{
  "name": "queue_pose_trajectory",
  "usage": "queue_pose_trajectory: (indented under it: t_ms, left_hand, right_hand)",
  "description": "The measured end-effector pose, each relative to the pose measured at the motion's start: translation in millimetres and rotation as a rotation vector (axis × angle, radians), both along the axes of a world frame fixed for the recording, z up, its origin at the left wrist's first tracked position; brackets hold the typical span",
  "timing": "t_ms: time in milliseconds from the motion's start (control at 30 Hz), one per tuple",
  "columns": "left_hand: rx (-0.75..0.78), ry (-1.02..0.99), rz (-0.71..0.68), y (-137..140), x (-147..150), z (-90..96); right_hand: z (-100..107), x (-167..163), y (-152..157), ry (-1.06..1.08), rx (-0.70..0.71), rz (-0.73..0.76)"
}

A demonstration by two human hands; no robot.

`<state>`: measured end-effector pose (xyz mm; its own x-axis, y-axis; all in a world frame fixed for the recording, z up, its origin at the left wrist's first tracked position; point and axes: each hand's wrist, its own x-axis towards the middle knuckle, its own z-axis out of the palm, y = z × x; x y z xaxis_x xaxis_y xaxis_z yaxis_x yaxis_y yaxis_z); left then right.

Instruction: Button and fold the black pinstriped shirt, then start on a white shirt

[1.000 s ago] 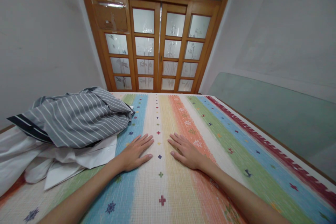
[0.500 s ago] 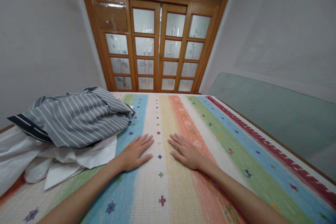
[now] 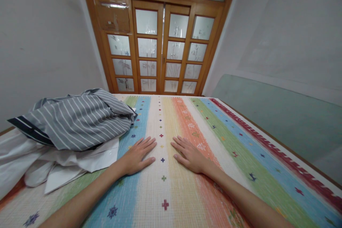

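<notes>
"Striped cloth (image 3: 184, 192) took up most of your view, didn't it?"

"It did. It lay flat in front of you, banded in blue, cream, yellow, orange and green, with a dark red strip along the right side."

"What else was large around you?"

"Beyond the far edge you faced glazed wooden doors (image 3: 166, 53) with plant designs on the panes. To your right, a grey-green panel (image 3: 283, 114) ran alongside the cloth, by the wall."

"And what lay on the cloth?"

"On your left you had a grey garment (image 3: 82, 121) with white stripes, heaped on top of crumpled white fabric (image 3: 88, 160)."

"How was the grip of each hand?"

"Apart, both of them. Your left hand (image 3: 136, 156) rested palm down across the blue and cream bands, its fingers extended and pointing forward and inward. Your right hand (image 3: 191, 155) rested palm down over the yellow and orange bands, its fingers slightly separated. The cloth was under both, and you kept a gap between them."

"And the smallest things?"

"Small crosses (image 3: 165, 205) in red, green, navy and yellow, lined up along the cream band and running between your hands."
</notes>
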<state>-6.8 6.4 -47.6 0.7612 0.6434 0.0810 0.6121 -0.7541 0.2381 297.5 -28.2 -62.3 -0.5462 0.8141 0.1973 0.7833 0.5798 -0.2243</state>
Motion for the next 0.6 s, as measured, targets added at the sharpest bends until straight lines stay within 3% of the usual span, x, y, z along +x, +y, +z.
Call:
queue_pose_trajectory:
  t_ms: [600]
  left_hand:
    - [0.025, -0.022, -0.014, 1.2, -1.0, -4.0]
  right_hand:
    - [3.4, -1.1, -0.8, -0.005, -0.028, -0.013]
